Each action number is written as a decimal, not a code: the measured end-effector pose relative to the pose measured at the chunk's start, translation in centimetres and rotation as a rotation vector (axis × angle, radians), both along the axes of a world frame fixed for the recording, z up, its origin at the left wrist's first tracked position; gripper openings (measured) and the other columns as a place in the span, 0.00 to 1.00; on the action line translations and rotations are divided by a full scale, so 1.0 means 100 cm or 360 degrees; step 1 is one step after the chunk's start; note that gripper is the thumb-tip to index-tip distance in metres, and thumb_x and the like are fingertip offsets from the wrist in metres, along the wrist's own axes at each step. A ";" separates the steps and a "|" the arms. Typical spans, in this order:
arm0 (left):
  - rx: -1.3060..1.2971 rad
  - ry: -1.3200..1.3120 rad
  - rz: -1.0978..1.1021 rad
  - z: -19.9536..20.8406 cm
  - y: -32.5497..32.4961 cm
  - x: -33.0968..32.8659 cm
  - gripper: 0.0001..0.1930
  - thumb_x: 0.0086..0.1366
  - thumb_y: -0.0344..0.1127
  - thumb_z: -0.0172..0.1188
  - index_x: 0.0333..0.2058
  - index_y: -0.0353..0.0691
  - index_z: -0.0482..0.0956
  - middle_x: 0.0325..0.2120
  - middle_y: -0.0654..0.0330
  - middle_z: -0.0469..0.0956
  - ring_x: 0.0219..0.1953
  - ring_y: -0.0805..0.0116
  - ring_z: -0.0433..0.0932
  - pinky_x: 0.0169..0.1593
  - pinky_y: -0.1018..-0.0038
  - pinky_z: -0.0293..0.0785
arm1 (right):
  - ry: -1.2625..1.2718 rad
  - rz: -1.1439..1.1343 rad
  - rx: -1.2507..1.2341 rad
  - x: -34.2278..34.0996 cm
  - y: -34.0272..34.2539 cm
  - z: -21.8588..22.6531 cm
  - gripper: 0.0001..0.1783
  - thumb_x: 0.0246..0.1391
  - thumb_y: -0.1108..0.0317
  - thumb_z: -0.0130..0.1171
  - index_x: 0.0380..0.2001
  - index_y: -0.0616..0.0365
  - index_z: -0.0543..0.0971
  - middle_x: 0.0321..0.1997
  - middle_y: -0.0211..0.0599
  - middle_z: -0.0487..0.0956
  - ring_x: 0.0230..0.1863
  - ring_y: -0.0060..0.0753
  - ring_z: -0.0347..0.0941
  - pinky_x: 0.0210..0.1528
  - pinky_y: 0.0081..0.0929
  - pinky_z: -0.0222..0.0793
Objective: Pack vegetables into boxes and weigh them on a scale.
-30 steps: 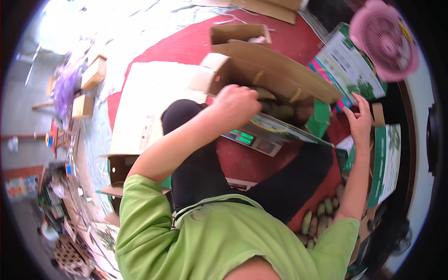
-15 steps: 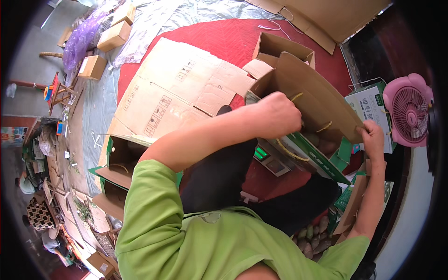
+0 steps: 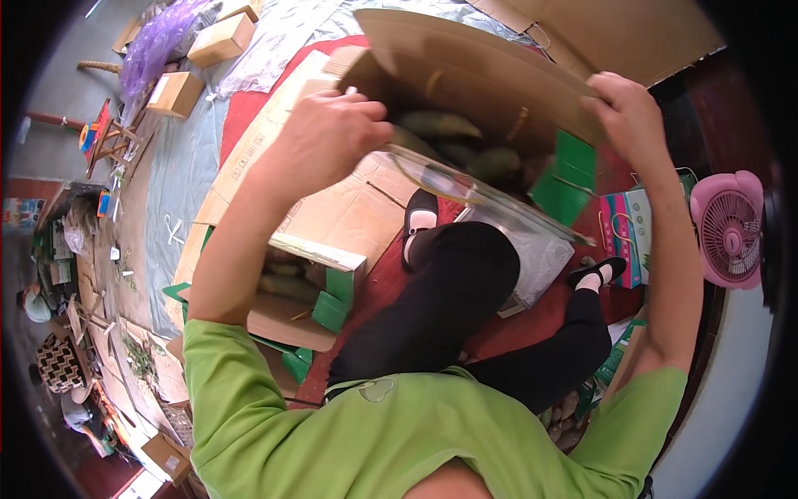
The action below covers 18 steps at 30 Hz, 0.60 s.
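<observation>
Tilted in front of me is a cardboard box [image 3: 465, 71] with green inner flaps and yellow cord handles. Several long, greenish-brown tubers [image 3: 436, 125] lie inside it. My left hand [image 3: 332, 137] is closed on the left end of the box, its fingertips partly hidden. At the opposite end, my right hand [image 3: 628, 112] grips the corner of the tall raised lid. Below the box, between my legs, stands a scale [image 3: 532, 262] with a shiny platform that looks covered in clear plastic.
Another open box of tubers [image 3: 291, 287] stands by my left knee. A flattened cardboard sheet [image 3: 366, 195] covers part of the red floor covering [image 3: 384, 274]. To the right are a pink fan [image 3: 730, 233] and a colourful carton [image 3: 622, 237]. Small boxes [image 3: 223, 40] lie far left.
The box has risen off the scale and moved away and to the left, with both hands on it. My left hand shifted left and my right hand went up. The scale's platform now shows.
</observation>
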<state>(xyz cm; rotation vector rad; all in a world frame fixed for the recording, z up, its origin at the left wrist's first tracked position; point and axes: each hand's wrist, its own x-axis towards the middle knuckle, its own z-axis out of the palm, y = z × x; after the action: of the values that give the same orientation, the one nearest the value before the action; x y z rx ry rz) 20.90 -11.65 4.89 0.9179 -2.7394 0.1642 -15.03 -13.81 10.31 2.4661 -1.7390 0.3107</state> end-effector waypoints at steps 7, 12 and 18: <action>0.0064 -0.0343 0.0305 -0.022 0.025 0.103 0.02 0.52 0.30 0.55 0.22 0.44 0.75 0.24 0.63 0.71 0.33 0.64 0.74 0.37 0.68 0.70 | -0.0100 0.0210 0.0049 0.131 -0.019 -0.077 0.10 0.51 0.60 0.59 0.30 0.53 0.79 0.34 0.38 0.79 0.39 0.45 0.77 0.39 0.41 0.73; 0.0163 -0.0613 0.0586 -0.041 0.060 0.174 0.02 0.51 0.29 0.55 0.21 0.43 0.74 0.23 0.60 0.71 0.33 0.61 0.74 0.36 0.67 0.70 | -0.0042 0.0326 0.0447 0.217 -0.015 -0.131 0.10 0.49 0.60 0.59 0.27 0.54 0.81 0.28 0.41 0.81 0.33 0.45 0.80 0.35 0.41 0.76; 0.0470 -0.0759 0.1010 -0.084 0.095 0.232 0.08 0.54 0.33 0.59 0.20 0.39 0.74 0.23 0.54 0.73 0.28 0.52 0.75 0.33 0.61 0.70 | -0.0443 0.0375 0.0999 0.264 0.020 -0.154 0.11 0.45 0.70 0.56 0.33 0.55 0.83 0.34 0.44 0.82 0.40 0.47 0.80 0.42 0.44 0.75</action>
<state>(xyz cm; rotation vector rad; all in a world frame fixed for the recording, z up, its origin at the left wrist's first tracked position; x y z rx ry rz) 44.10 -2.17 -3.53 2.0484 -2.8083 0.0973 11.39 -11.78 -5.07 3.2211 -1.8695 0.1429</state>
